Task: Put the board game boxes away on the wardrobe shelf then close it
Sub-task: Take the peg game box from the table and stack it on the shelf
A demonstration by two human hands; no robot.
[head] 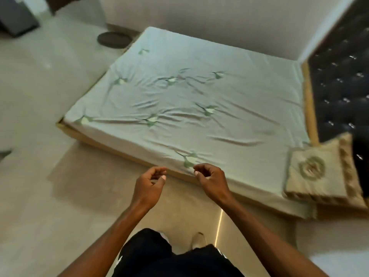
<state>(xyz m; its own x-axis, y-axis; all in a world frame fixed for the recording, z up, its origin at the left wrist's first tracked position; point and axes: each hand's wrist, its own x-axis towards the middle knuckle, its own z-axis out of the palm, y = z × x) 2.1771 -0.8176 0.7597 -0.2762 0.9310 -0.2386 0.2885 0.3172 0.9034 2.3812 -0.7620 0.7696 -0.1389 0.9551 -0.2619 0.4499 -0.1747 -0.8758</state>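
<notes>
No board game box and no wardrobe shows in the head view. My left hand (150, 183) hangs over the floor just short of the bed's near edge, fingers loosely curled, holding nothing. My right hand (211, 179) is level with it, over the edge of the bed (199, 108), fingers also loosely curled and empty. The two hands are about a hand's width apart. The bed carries a pale green sheet with a leaf print, wrinkled in the middle, with nothing lying on it apart from a cushion.
A beige embroidered cushion (317, 172) lies at the bed's right corner, against a dark tufted headboard (343, 86). A dark round object (113, 40) sits on the pale floor beyond the bed's far left corner. Dark furniture (16, 17) stands at the top left.
</notes>
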